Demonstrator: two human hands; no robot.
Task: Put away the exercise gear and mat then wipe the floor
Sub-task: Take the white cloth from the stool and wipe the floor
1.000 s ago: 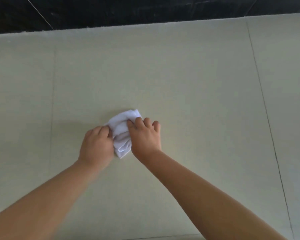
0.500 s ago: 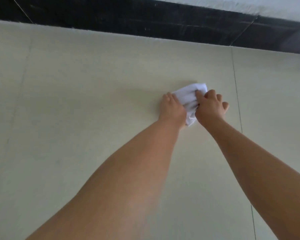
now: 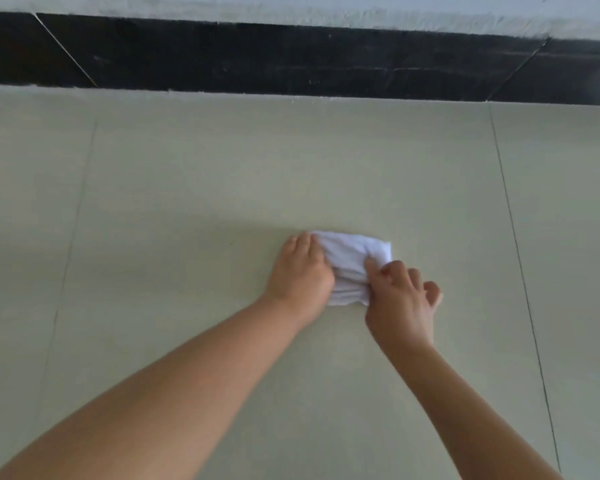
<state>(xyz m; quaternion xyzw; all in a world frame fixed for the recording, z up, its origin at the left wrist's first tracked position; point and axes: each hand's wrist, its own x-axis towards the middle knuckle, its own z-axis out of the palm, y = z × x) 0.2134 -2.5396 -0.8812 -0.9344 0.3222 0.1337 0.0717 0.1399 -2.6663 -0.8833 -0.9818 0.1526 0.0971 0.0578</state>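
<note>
Crumpled white cloth (image 3: 352, 258) has been pulled nearer and left, away from the black skirting strip (image 3: 291, 60). Left hand (image 3: 300, 271) and right hand (image 3: 400, 296) pinch its edges. The pale tiled floor (image 3: 187, 202) is mid-wipe.

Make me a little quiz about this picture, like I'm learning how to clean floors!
1. True or false: the white cloth hangs in the air above the floor.
2. Which hands touch the cloth? A) only the left hand B) only the right hand C) both
3. Fill in: the band along the bottom of the wall is ____ in colour.

Key:
1. False: it lies on the floor.
2. C
3. black
</note>
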